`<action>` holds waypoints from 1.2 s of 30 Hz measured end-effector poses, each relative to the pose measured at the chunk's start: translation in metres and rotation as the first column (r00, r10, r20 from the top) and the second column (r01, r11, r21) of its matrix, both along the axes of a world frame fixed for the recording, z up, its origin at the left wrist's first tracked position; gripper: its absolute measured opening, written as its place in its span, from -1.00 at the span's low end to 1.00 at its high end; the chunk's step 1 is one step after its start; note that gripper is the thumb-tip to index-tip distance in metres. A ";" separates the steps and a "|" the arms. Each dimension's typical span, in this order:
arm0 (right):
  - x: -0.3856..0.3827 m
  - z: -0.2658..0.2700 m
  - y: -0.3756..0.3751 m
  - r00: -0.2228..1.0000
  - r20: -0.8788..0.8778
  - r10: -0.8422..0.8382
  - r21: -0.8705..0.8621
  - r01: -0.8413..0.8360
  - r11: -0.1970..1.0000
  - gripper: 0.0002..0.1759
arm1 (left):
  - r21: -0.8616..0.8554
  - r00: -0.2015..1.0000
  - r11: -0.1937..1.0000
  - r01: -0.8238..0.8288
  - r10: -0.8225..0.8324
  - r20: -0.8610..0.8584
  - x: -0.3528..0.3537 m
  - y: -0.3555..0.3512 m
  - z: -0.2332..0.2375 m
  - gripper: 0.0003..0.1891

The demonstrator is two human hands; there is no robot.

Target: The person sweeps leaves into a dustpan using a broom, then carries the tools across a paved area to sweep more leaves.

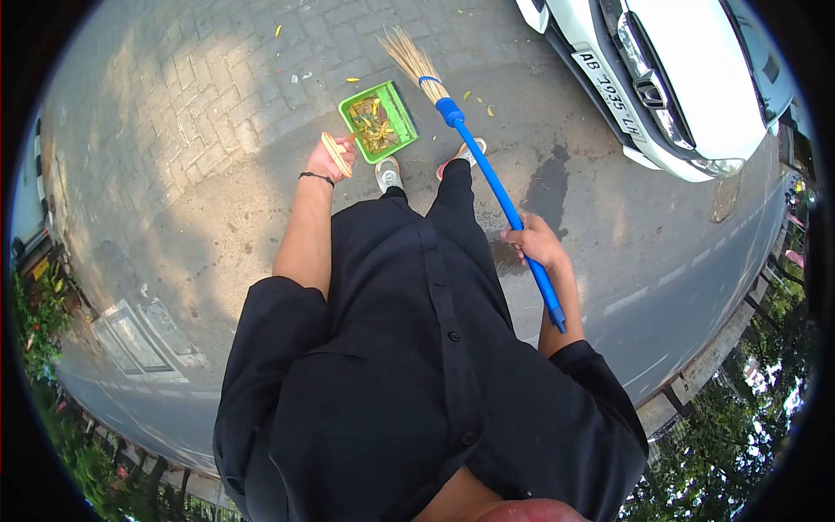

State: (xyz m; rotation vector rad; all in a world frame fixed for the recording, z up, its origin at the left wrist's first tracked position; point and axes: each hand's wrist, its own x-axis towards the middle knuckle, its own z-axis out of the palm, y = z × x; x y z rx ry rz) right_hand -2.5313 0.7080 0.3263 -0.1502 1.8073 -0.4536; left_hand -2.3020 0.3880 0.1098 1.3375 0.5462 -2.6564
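Observation:
My left hand is closed around the cream handle of a green dustpan. Yellow and brown leaves lie inside the pan, just in front of my left shoe. On the other side, my right hand grips the blue pole of a broom partway along its length. The broom slants up and away from me, its straw bristles pointing forward, beyond the pan's right side.
A white car stands at the front right. Loose yellow leaves are scattered over the grey pavement. A road runs behind me on the right, with trees past its kerb. Plants grow at the left edge.

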 end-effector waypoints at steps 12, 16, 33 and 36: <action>-0.076 -0.114 0.028 0.981 -0.174 -0.081 0.161 0.110 0.981 -0.87 | -0.104 0.991 0.990 0.095 -0.084 0.106 -0.021 0.006 0.009 -0.88; -0.029 -0.095 0.015 0.997 -0.037 0.061 0.252 -0.050 0.966 -0.86 | -0.051 0.992 0.997 0.063 -0.057 0.109 -0.026 -0.002 0.003 -0.90; -0.053 -0.050 -0.014 0.956 -0.261 0.137 0.123 -0.107 0.987 -0.83 | 0.001 0.989 0.992 -0.129 0.129 0.074 0.000 0.001 -0.007 -0.89; -0.028 -0.071 -0.050 0.975 -0.157 0.155 0.190 -0.124 0.974 -0.85 | -0.056 0.980 0.985 -0.161 0.166 0.111 -0.001 0.008 -0.005 -0.88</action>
